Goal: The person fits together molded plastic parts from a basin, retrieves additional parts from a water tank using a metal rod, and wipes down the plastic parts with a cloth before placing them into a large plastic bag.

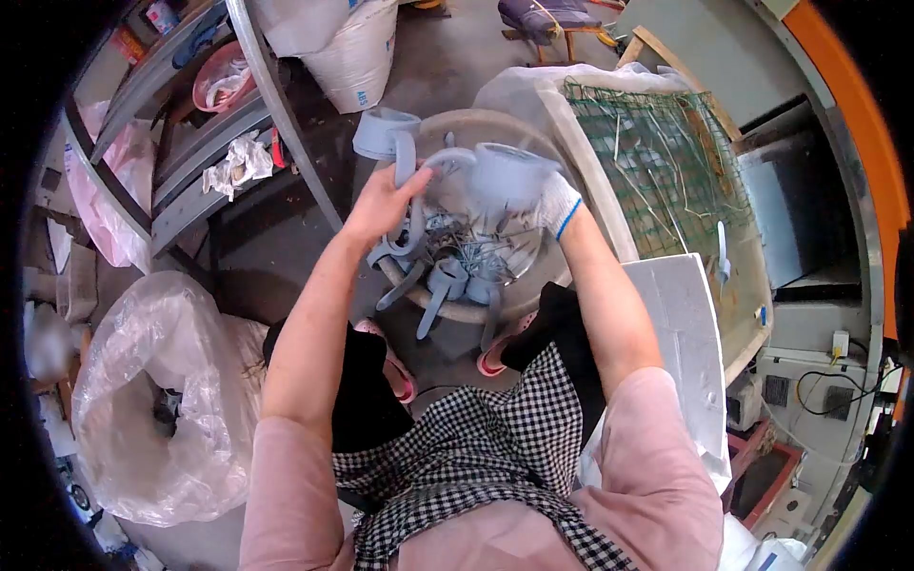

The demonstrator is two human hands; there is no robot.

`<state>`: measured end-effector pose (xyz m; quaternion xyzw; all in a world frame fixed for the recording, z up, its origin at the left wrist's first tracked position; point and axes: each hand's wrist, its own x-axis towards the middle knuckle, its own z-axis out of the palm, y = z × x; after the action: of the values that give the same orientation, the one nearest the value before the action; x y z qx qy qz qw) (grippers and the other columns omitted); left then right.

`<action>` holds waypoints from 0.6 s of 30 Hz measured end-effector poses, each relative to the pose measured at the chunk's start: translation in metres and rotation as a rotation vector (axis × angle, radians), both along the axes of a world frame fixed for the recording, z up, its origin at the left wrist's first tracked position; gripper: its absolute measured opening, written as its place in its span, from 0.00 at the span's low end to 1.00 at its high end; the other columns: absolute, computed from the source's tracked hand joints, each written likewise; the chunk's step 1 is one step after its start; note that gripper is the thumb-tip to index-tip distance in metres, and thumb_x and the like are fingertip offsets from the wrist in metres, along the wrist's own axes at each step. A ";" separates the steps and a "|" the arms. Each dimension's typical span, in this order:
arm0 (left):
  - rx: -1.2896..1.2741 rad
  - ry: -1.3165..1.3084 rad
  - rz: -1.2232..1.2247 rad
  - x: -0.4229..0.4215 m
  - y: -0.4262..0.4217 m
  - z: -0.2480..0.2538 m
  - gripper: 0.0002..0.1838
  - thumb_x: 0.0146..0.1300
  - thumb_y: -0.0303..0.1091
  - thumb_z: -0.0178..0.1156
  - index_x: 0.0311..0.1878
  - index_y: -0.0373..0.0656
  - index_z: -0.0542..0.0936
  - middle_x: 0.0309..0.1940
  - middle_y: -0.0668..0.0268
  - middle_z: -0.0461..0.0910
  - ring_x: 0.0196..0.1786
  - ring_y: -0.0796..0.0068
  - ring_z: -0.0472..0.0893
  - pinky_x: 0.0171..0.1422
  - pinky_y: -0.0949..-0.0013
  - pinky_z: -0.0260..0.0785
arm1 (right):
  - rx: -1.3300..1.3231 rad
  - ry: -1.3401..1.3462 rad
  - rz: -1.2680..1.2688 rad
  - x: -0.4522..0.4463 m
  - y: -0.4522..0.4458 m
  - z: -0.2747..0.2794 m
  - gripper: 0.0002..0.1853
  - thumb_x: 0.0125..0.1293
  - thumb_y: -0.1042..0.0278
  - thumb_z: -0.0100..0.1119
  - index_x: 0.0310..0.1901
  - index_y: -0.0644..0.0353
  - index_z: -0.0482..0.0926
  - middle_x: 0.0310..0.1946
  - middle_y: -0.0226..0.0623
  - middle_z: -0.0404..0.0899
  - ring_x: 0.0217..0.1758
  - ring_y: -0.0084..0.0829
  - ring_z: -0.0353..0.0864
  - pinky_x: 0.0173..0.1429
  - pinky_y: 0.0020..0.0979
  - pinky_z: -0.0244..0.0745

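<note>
My left hand (pixel 386 202) is bare and closed around the handle of a grey plastic cup-shaped part (pixel 386 133). My right hand (pixel 554 205) wears a white knitted glove with a blue cuff edge and holds a larger grey cup-shaped part (pixel 509 176), blurred by motion. Both hands are over a round tub (pixel 543 285). Thin scraps and more grey parts (pixel 446 283) with long handles lie in the tub, some hanging over its near and left rim. The fingers of my right hand are partly hidden behind the part.
A metal rack (pixel 286 124) stands at the left, above an open clear plastic bag (pixel 143 400). White sacks (pixel 352 62) stand behind the tub. To the right are a tray with green netting (pixel 657 162) and a white board (pixel 671 333).
</note>
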<state>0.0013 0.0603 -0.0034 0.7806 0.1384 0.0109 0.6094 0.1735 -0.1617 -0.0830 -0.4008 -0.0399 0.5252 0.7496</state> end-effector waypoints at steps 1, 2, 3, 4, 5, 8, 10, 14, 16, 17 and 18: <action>-0.282 0.048 -0.002 -0.001 -0.002 0.004 0.18 0.68 0.45 0.56 0.51 0.40 0.76 0.30 0.71 0.77 0.33 0.80 0.75 0.44 0.74 0.70 | -0.077 -0.638 0.075 0.003 -0.010 -0.002 0.16 0.68 0.62 0.48 0.54 0.58 0.72 0.47 0.39 0.79 0.47 0.33 0.80 0.46 0.43 0.81; -0.278 0.053 -0.006 -0.003 -0.006 0.010 0.18 0.68 0.45 0.56 0.51 0.40 0.76 0.30 0.71 0.77 0.33 0.80 0.75 0.44 0.74 0.70 | -0.156 -0.457 0.060 -0.003 -0.008 0.019 0.23 0.68 0.52 0.46 0.59 0.56 0.66 0.52 0.41 0.74 0.51 0.39 0.77 0.49 0.46 0.80; -0.453 0.071 0.024 -0.005 -0.009 0.014 0.19 0.68 0.45 0.56 0.50 0.39 0.75 0.30 0.68 0.78 0.33 0.77 0.77 0.41 0.72 0.72 | -0.231 -0.263 0.019 -0.010 -0.005 0.041 0.30 0.67 0.43 0.43 0.63 0.55 0.60 0.56 0.44 0.70 0.55 0.44 0.75 0.51 0.49 0.78; -0.629 0.090 0.058 -0.007 -0.014 0.018 0.19 0.68 0.45 0.56 0.49 0.37 0.74 0.30 0.64 0.79 0.32 0.74 0.79 0.39 0.70 0.74 | -0.303 -0.074 -0.043 -0.017 -0.003 0.063 0.37 0.67 0.34 0.41 0.68 0.54 0.54 0.61 0.47 0.66 0.58 0.49 0.72 0.53 0.52 0.77; -0.715 0.123 0.101 -0.009 -0.020 0.023 0.21 0.67 0.46 0.57 0.47 0.35 0.73 0.31 0.59 0.80 0.33 0.69 0.82 0.38 0.66 0.76 | -0.224 0.013 -0.032 -0.010 -0.005 0.054 0.39 0.66 0.32 0.39 0.68 0.55 0.54 0.63 0.48 0.63 0.60 0.52 0.69 0.53 0.55 0.76; -0.861 0.154 0.070 -0.010 -0.032 0.030 0.21 0.66 0.47 0.59 0.45 0.35 0.72 0.32 0.58 0.81 0.35 0.66 0.83 0.40 0.63 0.78 | -0.108 -0.080 -0.032 -0.017 -0.007 0.061 0.42 0.67 0.30 0.36 0.68 0.62 0.55 0.66 0.49 0.59 0.66 0.52 0.63 0.54 0.59 0.74; -0.850 0.137 0.088 -0.007 -0.039 0.027 0.22 0.64 0.47 0.61 0.45 0.35 0.71 0.32 0.57 0.81 0.34 0.65 0.83 0.40 0.63 0.79 | -0.137 -0.098 0.031 -0.007 -0.004 0.036 0.39 0.68 0.34 0.39 0.65 0.62 0.60 0.62 0.47 0.66 0.62 0.48 0.69 0.51 0.56 0.77; -0.819 0.109 0.107 -0.005 -0.048 0.037 0.24 0.63 0.47 0.62 0.49 0.34 0.70 0.31 0.57 0.81 0.33 0.65 0.83 0.38 0.64 0.79 | -0.283 0.033 0.066 -0.022 0.008 0.034 0.32 0.70 0.39 0.41 0.61 0.60 0.67 0.55 0.45 0.74 0.55 0.44 0.76 0.48 0.54 0.80; -0.773 0.110 0.119 -0.005 -0.048 0.037 0.24 0.62 0.47 0.63 0.48 0.34 0.71 0.32 0.57 0.81 0.33 0.66 0.83 0.37 0.65 0.79 | -0.237 0.013 0.065 -0.029 0.012 0.034 0.27 0.71 0.43 0.41 0.57 0.60 0.70 0.50 0.44 0.78 0.48 0.42 0.80 0.47 0.52 0.81; -0.775 0.108 0.121 -0.005 -0.048 0.038 0.24 0.62 0.47 0.63 0.48 0.34 0.71 0.32 0.57 0.81 0.33 0.66 0.83 0.37 0.65 0.79 | -0.246 0.004 0.050 -0.033 0.014 0.040 0.26 0.73 0.46 0.39 0.57 0.59 0.70 0.50 0.44 0.77 0.49 0.43 0.80 0.47 0.50 0.81; -0.763 0.108 0.120 -0.005 -0.047 0.038 0.24 0.62 0.47 0.63 0.48 0.34 0.71 0.32 0.57 0.81 0.33 0.65 0.84 0.37 0.65 0.79 | -0.248 0.003 0.052 -0.033 0.015 0.039 0.26 0.73 0.46 0.39 0.57 0.59 0.70 0.50 0.44 0.77 0.49 0.43 0.80 0.47 0.50 0.81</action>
<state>-0.0035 0.0129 0.0344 0.4880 0.2098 -0.0468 0.8460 0.1409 -0.1468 -0.0444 -0.4885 0.0160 0.5461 0.6804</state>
